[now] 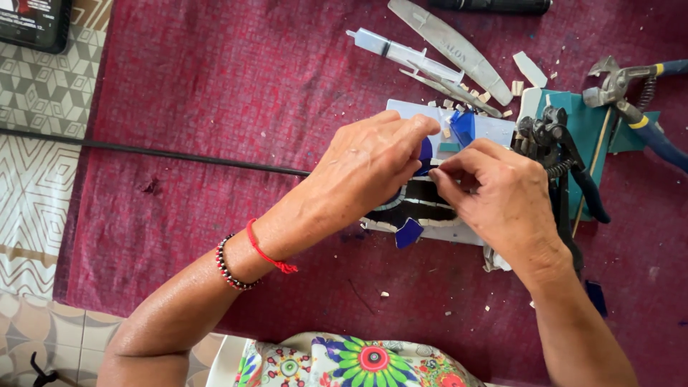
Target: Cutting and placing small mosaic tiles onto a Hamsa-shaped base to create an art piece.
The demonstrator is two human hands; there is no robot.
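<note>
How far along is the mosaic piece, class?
Done: black, white and blue pieces already sit on the pale board. In hand: the left hand and right hand pinch a small white piece over it. Left: bare board near the loose blue pieces.

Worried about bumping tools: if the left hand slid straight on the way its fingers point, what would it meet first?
The left hand points right and slightly up, so it would probably first meet the right hand, whose fingertips almost touch it over the white mosaic tile board; depth is unclear.

Syringe (405, 54) behind mosaic board (430, 215); pliers (631, 100) to its right; cable (143, 152) at left, all on cloth (215, 86).
</note>
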